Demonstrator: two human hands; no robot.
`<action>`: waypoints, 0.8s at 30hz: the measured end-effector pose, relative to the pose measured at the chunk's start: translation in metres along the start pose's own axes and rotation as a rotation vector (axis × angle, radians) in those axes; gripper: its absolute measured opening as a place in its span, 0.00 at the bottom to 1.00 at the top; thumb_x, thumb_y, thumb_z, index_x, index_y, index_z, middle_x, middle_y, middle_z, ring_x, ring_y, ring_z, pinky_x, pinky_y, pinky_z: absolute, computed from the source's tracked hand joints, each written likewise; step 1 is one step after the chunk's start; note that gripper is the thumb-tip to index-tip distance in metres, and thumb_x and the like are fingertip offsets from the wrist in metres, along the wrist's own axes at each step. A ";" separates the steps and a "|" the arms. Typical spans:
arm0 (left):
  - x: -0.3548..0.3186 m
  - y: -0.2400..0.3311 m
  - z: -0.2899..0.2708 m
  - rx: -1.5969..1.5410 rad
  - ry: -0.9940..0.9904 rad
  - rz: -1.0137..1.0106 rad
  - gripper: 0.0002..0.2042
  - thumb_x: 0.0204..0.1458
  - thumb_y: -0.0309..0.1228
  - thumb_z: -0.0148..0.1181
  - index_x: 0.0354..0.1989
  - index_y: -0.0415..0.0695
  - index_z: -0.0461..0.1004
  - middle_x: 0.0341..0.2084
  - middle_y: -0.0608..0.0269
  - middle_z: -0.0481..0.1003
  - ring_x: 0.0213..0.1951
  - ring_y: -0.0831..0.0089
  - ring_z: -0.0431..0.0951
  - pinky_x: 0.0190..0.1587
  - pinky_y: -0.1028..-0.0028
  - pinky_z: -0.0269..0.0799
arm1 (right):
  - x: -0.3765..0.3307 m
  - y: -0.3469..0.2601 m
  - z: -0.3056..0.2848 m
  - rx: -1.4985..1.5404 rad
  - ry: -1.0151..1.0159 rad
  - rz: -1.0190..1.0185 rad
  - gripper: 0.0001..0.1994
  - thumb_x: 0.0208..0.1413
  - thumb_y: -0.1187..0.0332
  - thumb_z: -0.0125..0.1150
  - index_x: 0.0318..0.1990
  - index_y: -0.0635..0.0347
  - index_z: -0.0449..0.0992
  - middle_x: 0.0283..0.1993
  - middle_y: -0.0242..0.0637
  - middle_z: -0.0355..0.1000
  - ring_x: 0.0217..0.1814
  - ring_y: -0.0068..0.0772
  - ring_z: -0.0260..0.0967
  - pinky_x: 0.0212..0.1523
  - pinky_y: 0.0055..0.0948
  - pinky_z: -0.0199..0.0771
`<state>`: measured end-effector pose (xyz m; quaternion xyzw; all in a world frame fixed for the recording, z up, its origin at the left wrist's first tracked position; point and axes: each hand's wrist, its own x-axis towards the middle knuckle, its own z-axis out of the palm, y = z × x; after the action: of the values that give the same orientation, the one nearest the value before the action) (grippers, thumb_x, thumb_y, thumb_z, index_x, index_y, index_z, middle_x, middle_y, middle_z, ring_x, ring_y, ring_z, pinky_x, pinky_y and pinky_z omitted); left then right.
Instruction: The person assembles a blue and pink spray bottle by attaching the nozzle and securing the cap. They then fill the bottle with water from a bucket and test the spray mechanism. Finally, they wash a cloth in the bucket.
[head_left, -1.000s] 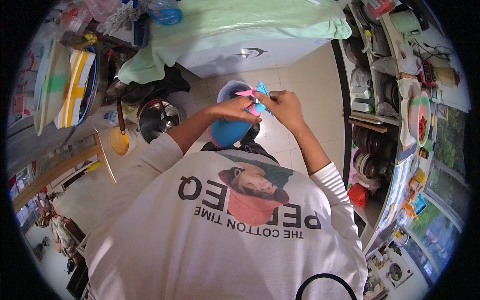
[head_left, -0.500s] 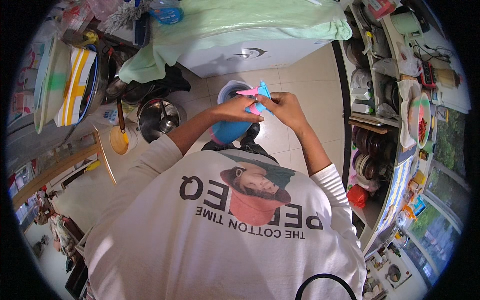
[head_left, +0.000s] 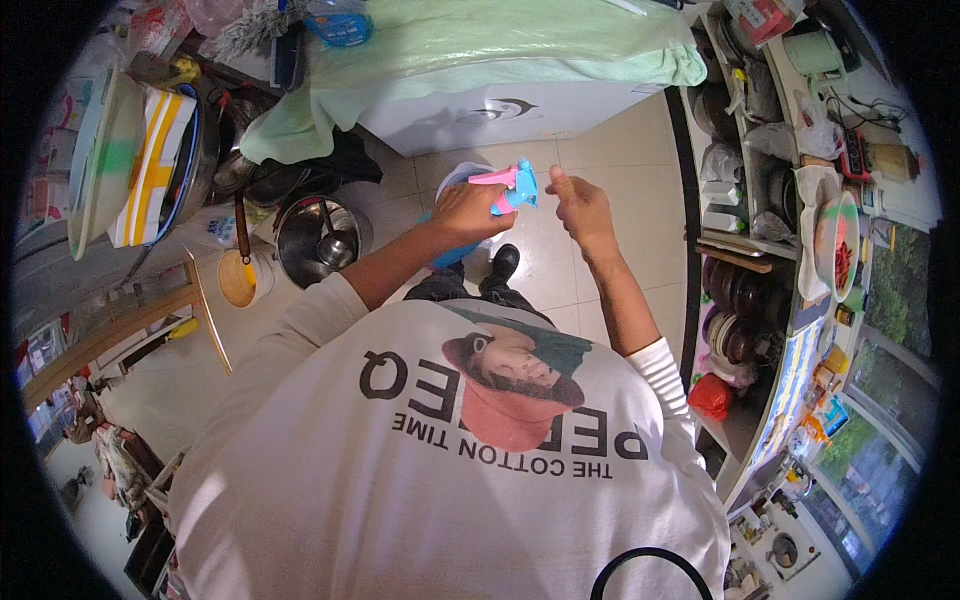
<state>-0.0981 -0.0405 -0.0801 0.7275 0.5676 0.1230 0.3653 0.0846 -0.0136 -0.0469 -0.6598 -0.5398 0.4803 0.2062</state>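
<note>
1. Holding a pink-and-blue trigger spray bottle (head_left: 522, 192) in the left hand (head_left: 472, 212), wrapped below the sprayer head (head_left: 526, 176);
2. slanting along its long axis from about 1 o'clock down to 7;
3. lying towards 10 o'clock from the right hand (head_left: 582, 210), near but apart; curled there, thumb raised, cannot tell whether gripping anything.

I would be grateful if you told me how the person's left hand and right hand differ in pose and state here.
The left hand is closed around the spray bottle near its head, while the right hand is apart from it, to its right.
The left hand has its fingers wrapped around the bottle; the right hand's fingers are curled, with one digit extended.
Both are bare and raised in front of the body.
</note>
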 end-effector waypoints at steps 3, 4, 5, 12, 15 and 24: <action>-0.001 0.001 0.004 0.099 0.071 -0.034 0.20 0.42 0.43 0.57 0.42 0.44 0.71 0.33 0.51 0.74 0.37 0.52 0.75 0.39 0.58 0.68 | -0.003 -0.002 0.000 0.292 -0.264 0.386 0.33 0.50 0.34 0.45 0.29 0.63 0.72 0.12 0.21 0.52 0.11 0.13 0.44 0.12 0.19 0.41; -0.001 -0.003 0.012 0.162 0.088 -0.036 0.20 0.42 0.43 0.57 0.42 0.44 0.71 0.32 0.51 0.74 0.36 0.52 0.75 0.39 0.58 0.68 | -0.005 -0.003 0.003 0.370 -0.354 0.488 0.34 0.50 0.33 0.44 0.29 0.62 0.71 0.12 0.20 0.50 0.11 0.13 0.42 0.12 0.19 0.39; -0.001 -0.003 0.013 0.227 0.105 -0.039 0.20 0.42 0.44 0.57 0.42 0.45 0.71 0.32 0.51 0.75 0.35 0.52 0.75 0.38 0.57 0.68 | -0.007 -0.006 0.011 0.415 -0.378 0.477 0.34 0.48 0.32 0.44 0.29 0.60 0.70 0.12 0.19 0.47 0.11 0.13 0.39 0.12 0.18 0.37; 0.002 -0.007 0.018 0.282 0.139 -0.035 0.16 0.42 0.44 0.58 0.34 0.45 0.74 0.27 0.50 0.75 0.31 0.53 0.75 0.36 0.58 0.67 | -0.009 -0.014 0.025 0.327 -0.247 0.365 0.34 0.43 0.32 0.51 0.30 0.61 0.70 0.13 0.22 0.52 0.11 0.14 0.44 0.11 0.18 0.39; 0.003 -0.007 0.022 0.300 0.169 0.003 0.17 0.40 0.44 0.60 0.33 0.44 0.74 0.27 0.51 0.75 0.32 0.55 0.75 0.37 0.57 0.66 | 0.003 0.008 0.042 0.139 -0.147 0.285 0.34 0.42 0.33 0.55 0.29 0.62 0.71 0.13 0.24 0.55 0.10 0.15 0.48 0.10 0.18 0.42; 0.007 -0.047 0.057 0.485 0.602 0.318 0.20 0.40 0.43 0.60 0.39 0.43 0.72 0.38 0.55 0.74 0.40 0.58 0.73 0.42 0.57 0.64 | 0.017 0.001 0.047 0.229 -0.183 0.443 0.25 0.45 0.43 0.58 0.26 0.62 0.71 0.15 0.27 0.57 0.11 0.16 0.50 0.10 0.19 0.44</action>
<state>-0.0965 -0.0528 -0.1533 0.8025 0.5422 0.2479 -0.0222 0.0439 -0.0100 -0.0762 -0.6881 -0.3410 0.6292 0.1197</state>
